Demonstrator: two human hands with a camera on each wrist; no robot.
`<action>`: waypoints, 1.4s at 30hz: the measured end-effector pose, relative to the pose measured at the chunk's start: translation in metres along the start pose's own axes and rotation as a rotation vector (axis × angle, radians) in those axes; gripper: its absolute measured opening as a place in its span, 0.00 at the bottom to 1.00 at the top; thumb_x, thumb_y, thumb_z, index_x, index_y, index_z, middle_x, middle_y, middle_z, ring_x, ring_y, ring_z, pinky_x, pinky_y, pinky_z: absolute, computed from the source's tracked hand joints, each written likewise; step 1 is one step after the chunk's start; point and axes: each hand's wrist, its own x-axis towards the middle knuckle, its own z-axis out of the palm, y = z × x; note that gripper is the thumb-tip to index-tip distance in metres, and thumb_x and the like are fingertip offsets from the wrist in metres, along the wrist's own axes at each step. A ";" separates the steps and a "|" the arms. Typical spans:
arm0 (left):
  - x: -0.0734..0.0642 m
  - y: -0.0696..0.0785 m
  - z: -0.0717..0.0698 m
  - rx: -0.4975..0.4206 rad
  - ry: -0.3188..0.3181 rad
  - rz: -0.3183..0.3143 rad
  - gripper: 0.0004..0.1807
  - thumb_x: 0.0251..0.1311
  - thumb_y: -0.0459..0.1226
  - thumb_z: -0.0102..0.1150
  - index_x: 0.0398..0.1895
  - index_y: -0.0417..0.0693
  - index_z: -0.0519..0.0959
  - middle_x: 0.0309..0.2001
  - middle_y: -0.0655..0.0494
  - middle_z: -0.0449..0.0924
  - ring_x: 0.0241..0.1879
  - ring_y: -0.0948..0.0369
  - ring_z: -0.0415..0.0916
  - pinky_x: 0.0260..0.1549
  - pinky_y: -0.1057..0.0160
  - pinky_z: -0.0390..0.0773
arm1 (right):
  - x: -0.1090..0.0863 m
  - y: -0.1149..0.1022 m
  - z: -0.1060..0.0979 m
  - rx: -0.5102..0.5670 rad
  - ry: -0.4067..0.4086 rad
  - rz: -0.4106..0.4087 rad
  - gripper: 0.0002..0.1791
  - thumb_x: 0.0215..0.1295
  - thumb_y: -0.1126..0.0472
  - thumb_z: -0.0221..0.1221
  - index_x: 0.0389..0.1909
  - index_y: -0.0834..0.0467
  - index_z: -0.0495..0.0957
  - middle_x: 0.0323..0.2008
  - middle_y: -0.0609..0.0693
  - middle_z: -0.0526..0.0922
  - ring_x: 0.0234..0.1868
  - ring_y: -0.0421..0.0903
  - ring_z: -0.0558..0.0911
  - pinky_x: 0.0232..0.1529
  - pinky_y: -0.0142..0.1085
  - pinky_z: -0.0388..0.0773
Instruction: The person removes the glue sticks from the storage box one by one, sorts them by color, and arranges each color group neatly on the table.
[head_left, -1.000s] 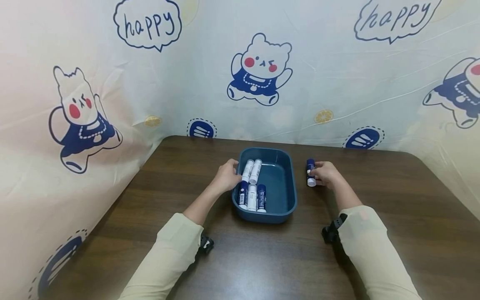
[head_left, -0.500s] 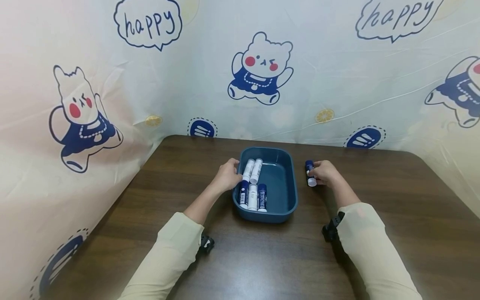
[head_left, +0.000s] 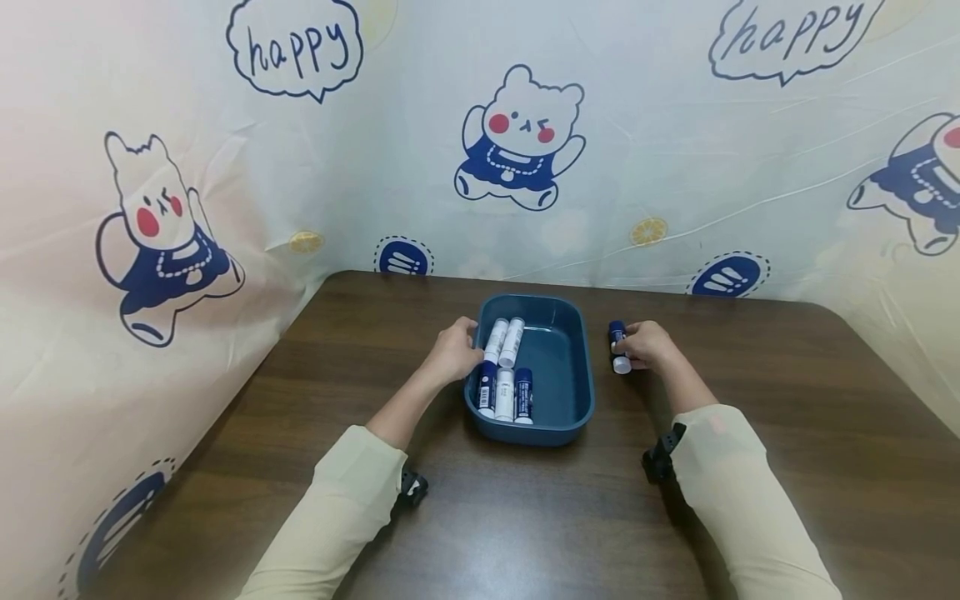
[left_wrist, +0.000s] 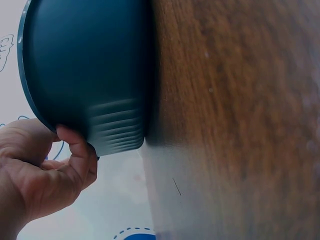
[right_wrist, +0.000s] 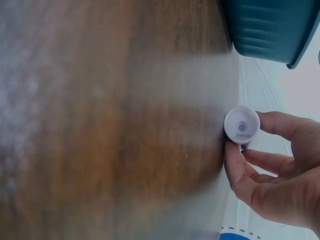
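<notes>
My left hand (head_left: 455, 352) grips the left rim of a dark teal plastic bin (head_left: 558, 433), with its fingers at the bin's outer wall in the left wrist view. Inside, two white glue sticks (head_left: 512, 343) lie side by side at the upper left. Below them is a row with a blue glue stick (head_left: 487, 390), a white one and another blue one. To the right of the bin, my right hand (head_left: 649, 345) pinches a blue glue stick (head_left: 621, 364) between thumb and fingers. Its round white end (right_wrist: 242, 125) faces the right wrist camera, close against the tabletop.
A brown wooden table (head_left: 480, 517) carries the bin. Behind and along the sides hangs a pale curtain (head_left: 622, 150) with cartoon bears. The bin's right wall stands between its inside and the right hand.
My right hand has shifted slightly left toward the bin with the blue glue stick, which slants a little more. The left hand and the bin stay in place.
</notes>
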 end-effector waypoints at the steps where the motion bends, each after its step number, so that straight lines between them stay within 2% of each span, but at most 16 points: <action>1: 0.000 0.000 0.000 -0.001 -0.001 0.000 0.28 0.60 0.30 0.52 0.64 0.40 0.61 0.37 0.46 0.72 0.35 0.56 0.74 0.30 0.65 0.79 | 0.000 0.000 0.000 -0.004 0.000 -0.001 0.34 0.63 0.66 0.53 0.67 0.70 0.51 0.58 0.72 0.62 0.49 0.55 0.72 0.45 0.39 0.78; 11: -0.001 0.000 0.000 -0.009 -0.001 0.009 0.28 0.60 0.29 0.52 0.64 0.39 0.61 0.39 0.45 0.73 0.36 0.55 0.75 0.32 0.63 0.80 | 0.000 -0.001 -0.001 -0.070 0.016 0.000 0.34 0.62 0.63 0.55 0.66 0.71 0.54 0.54 0.71 0.66 0.45 0.53 0.74 0.40 0.38 0.79; 23: 0.000 -0.001 0.000 -0.010 -0.004 0.002 0.27 0.60 0.29 0.52 0.64 0.39 0.61 0.45 0.42 0.73 0.41 0.54 0.75 0.36 0.61 0.80 | -0.002 -0.002 -0.001 -0.058 0.016 0.003 0.34 0.63 0.63 0.54 0.66 0.72 0.53 0.55 0.71 0.66 0.45 0.53 0.75 0.44 0.40 0.78; 35: -0.002 0.000 0.000 -0.012 0.001 0.013 0.27 0.60 0.29 0.52 0.64 0.39 0.61 0.44 0.42 0.73 0.40 0.54 0.75 0.37 0.60 0.80 | -0.002 -0.003 0.000 -0.048 0.010 -0.004 0.33 0.64 0.63 0.53 0.66 0.72 0.52 0.56 0.72 0.65 0.50 0.56 0.73 0.46 0.41 0.78; 42: -0.002 0.000 -0.001 -0.013 -0.003 0.017 0.27 0.60 0.30 0.52 0.64 0.38 0.61 0.41 0.43 0.74 0.37 0.55 0.75 0.34 0.63 0.80 | -0.004 -0.003 -0.003 -0.008 -0.001 0.012 0.34 0.65 0.62 0.52 0.66 0.72 0.51 0.58 0.71 0.63 0.54 0.59 0.71 0.49 0.44 0.75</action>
